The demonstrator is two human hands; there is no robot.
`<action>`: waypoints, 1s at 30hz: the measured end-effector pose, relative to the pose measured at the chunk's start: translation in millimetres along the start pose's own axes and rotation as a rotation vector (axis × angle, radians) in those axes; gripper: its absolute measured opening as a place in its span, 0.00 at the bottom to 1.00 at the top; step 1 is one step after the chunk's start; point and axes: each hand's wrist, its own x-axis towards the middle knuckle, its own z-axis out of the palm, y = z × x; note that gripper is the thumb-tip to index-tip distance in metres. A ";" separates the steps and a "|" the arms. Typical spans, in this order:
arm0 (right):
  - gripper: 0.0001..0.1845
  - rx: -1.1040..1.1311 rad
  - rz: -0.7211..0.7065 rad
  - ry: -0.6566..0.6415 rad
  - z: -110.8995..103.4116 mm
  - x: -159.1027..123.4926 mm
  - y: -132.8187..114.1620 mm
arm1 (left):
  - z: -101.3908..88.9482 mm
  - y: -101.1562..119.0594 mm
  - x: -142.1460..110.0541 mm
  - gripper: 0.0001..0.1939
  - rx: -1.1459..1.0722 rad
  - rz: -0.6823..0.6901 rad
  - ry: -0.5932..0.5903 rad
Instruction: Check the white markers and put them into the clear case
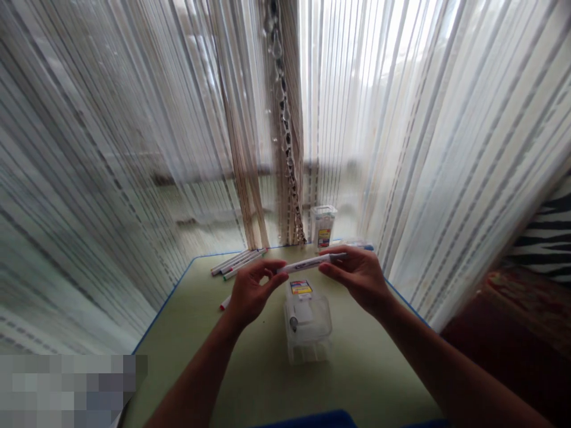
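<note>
Both of my hands hold one white marker (pixel 310 263) level above the green table (pixel 250 380). My left hand (pixel 250 294) pinches its left end with fingers closed. My right hand (pixel 359 276) grips the right part of the barrel. Right under the marker lies a clear plastic marker case (pixel 307 324) with a coloured label, and a marker shows inside it. Several more markers (pixel 238 262) lie in a row at the table's far left. A red-tipped marker (pixel 225 303) peeks out beside my left wrist.
An upright clear plastic box (pixel 323 227) with a label stands at the table's far edge. Sheer striped curtains (pixel 134 148) close in behind and on both sides. A beaded chain (pixel 285 131) hangs in the middle. A zebra-patterned fabric (pixel 548 238) is at the right.
</note>
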 end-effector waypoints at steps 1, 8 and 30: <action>0.12 -0.013 -0.015 -0.018 3.3 3.6 -1.9 | -0.5 -1.4 -0.1 0.10 0.069 0.058 0.002; 0.09 -0.354 -0.359 -0.217 40.8 21.2 -20.3 | -5.9 -11.7 -3.2 0.09 0.420 0.488 0.080; 0.06 -0.451 -0.671 -0.553 67.6 16.7 -29.3 | 9.7 -20.7 -16.3 0.15 0.450 0.600 0.133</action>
